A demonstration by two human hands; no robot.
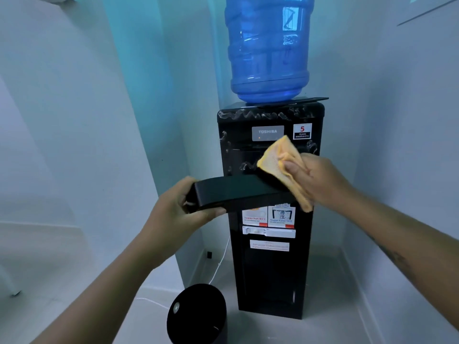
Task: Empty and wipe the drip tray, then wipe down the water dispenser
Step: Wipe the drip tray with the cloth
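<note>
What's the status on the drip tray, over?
Left hand grips drip tray, held out of dispenser. Right hand presses yellow cloth on tray's right end. Nothing in the way.

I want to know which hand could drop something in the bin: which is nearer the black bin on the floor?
Left. The left hand, holding the drip tray, is almost above the black bin; the right hand with the yellow cloth is further right.

A pale, glossy floor (330, 326) carries everything here. The black water dispenser (270, 269) stands upright on it, set back into the corner between light walls. Just in front of its left side sits a round black bin (196, 316), near the dispenser's base. A thin white cable (218, 266) trails down to the floor beside the dispenser.
</note>
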